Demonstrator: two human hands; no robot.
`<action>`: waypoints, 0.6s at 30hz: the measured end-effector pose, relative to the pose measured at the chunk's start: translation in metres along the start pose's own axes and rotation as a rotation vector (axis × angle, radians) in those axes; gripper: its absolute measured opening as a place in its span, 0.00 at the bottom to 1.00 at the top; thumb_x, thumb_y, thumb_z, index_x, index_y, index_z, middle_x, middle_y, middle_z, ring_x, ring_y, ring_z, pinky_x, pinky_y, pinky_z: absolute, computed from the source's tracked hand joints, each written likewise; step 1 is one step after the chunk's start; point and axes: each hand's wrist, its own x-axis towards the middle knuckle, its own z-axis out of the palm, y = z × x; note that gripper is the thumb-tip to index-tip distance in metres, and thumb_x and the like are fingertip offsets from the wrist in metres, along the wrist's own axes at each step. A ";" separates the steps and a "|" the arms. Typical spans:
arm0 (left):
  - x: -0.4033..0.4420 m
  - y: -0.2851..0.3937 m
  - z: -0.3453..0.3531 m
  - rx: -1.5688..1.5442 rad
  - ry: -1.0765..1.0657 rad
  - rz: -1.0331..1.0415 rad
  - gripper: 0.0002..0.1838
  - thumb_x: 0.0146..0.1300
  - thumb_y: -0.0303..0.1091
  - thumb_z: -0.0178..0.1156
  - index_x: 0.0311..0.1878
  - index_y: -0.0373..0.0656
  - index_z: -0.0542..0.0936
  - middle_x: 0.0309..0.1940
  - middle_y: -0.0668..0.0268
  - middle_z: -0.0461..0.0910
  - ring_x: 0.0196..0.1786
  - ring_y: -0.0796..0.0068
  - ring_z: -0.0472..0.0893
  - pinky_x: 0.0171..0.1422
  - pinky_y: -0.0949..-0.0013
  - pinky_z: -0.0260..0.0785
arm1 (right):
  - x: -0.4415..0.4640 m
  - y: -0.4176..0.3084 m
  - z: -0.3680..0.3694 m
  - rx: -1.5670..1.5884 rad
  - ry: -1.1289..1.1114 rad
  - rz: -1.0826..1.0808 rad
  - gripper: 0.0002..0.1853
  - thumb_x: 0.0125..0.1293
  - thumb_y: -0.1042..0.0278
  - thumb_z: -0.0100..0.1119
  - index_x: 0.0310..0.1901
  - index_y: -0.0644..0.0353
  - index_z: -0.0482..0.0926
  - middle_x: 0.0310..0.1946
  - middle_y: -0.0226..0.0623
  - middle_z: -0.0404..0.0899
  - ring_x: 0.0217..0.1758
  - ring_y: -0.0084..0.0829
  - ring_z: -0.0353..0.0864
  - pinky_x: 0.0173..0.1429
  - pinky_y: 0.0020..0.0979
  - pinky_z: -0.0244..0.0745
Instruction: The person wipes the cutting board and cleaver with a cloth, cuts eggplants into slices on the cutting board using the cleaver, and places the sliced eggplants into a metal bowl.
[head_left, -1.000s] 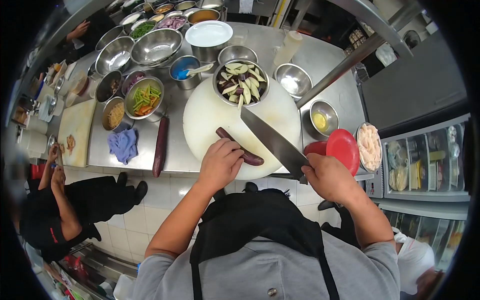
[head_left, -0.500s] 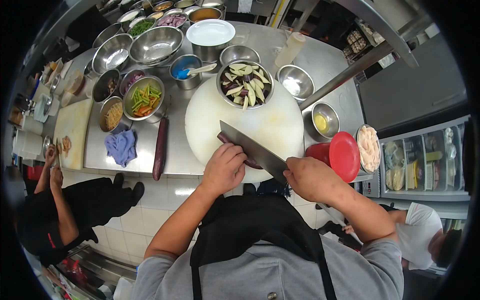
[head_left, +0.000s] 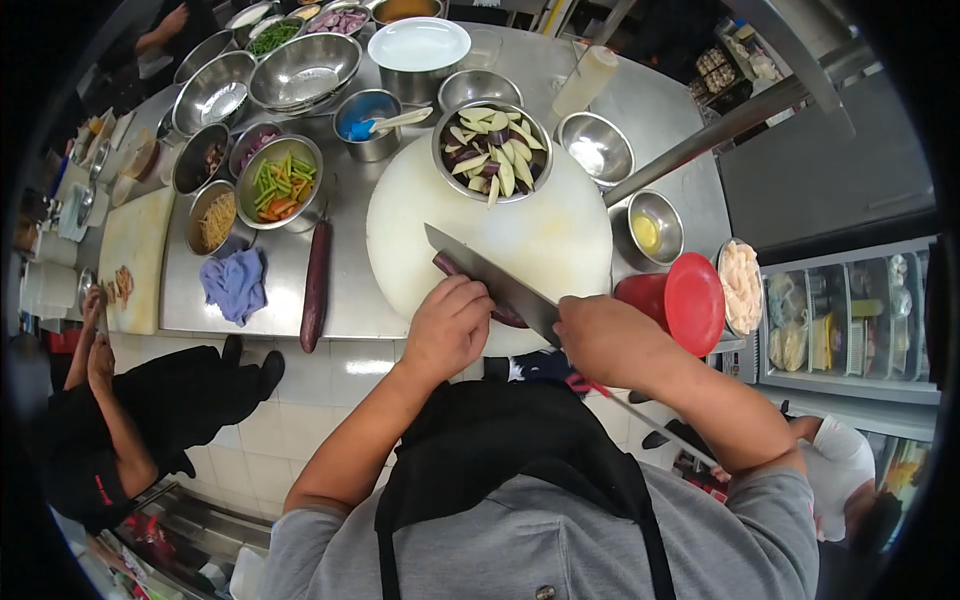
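A purple eggplant [head_left: 447, 264] lies on the round white cutting board [head_left: 400, 235], largely covered by my left hand [head_left: 449, 322] and the blade. The curled fingers of that hand press down on it. In my right hand [head_left: 608, 342] is the handle of a broad cleaver [head_left: 492, 277], its blade slanting across the eggplant beside my left fingers. Whether the edge is in the flesh cannot be seen. A steel bowl [head_left: 440, 172] of cut eggplant pieces [head_left: 497, 152] sits on the far part of the board. Another whole eggplant [head_left: 316, 288] lies left of the board.
Left on the steel table [head_left: 280, 315] are a blue cloth [head_left: 233, 286] and a bowl of cut vegetables [head_left: 285, 188]. A red container [head_left: 694, 303] and a bowl of pale meat [head_left: 740, 288] stand right. One person [head_left: 110, 410] cuts at left; another person [head_left: 840, 465] is at right.
My right hand has shifted slightly left with the cleaver, while my left hand stays on the eggplant. The whole view has shifted slightly. Behind me, the person at right has moved a long pole.
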 end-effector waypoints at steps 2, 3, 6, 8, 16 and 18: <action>0.001 0.001 0.000 0.021 0.004 0.008 0.12 0.51 0.20 0.67 0.40 0.40 0.83 0.45 0.60 0.81 0.52 0.53 0.80 0.59 0.58 0.77 | 0.013 0.001 0.027 0.061 0.068 -0.020 0.11 0.70 0.70 0.51 0.43 0.71 0.78 0.36 0.60 0.85 0.43 0.58 0.86 0.50 0.52 0.81; 0.000 0.003 -0.001 0.021 -0.006 0.015 0.12 0.51 0.20 0.67 0.40 0.40 0.83 0.45 0.60 0.81 0.52 0.53 0.80 0.59 0.58 0.77 | 0.016 0.001 0.036 0.110 0.137 -0.042 0.11 0.69 0.71 0.51 0.43 0.71 0.78 0.36 0.60 0.85 0.44 0.58 0.86 0.50 0.52 0.81; -0.003 0.007 -0.004 0.012 -0.034 -0.062 0.13 0.50 0.21 0.67 0.41 0.40 0.84 0.47 0.60 0.81 0.54 0.52 0.79 0.59 0.57 0.77 | 0.020 0.002 0.036 0.117 0.129 -0.025 0.10 0.67 0.73 0.50 0.43 0.71 0.77 0.36 0.61 0.85 0.44 0.58 0.86 0.49 0.51 0.81; -0.008 0.011 -0.005 0.037 -0.061 -0.151 0.14 0.50 0.22 0.68 0.42 0.40 0.84 0.49 0.59 0.80 0.56 0.51 0.78 0.58 0.56 0.76 | 0.022 0.008 0.037 0.145 0.136 -0.039 0.11 0.72 0.69 0.50 0.42 0.70 0.77 0.35 0.59 0.85 0.43 0.58 0.86 0.50 0.52 0.80; -0.006 0.014 -0.007 0.150 -0.063 -0.098 0.17 0.50 0.24 0.68 0.47 0.41 0.84 0.54 0.58 0.80 0.57 0.51 0.79 0.60 0.54 0.74 | 0.018 0.018 0.042 0.164 0.107 -0.038 0.13 0.76 0.64 0.52 0.42 0.69 0.77 0.33 0.58 0.84 0.41 0.58 0.86 0.48 0.53 0.79; -0.004 0.013 -0.008 0.149 -0.082 -0.116 0.17 0.51 0.25 0.69 0.47 0.41 0.85 0.55 0.58 0.80 0.57 0.52 0.79 0.60 0.54 0.74 | 0.002 0.024 0.040 0.125 0.138 -0.111 0.14 0.76 0.64 0.53 0.41 0.69 0.76 0.32 0.56 0.84 0.39 0.57 0.85 0.46 0.54 0.78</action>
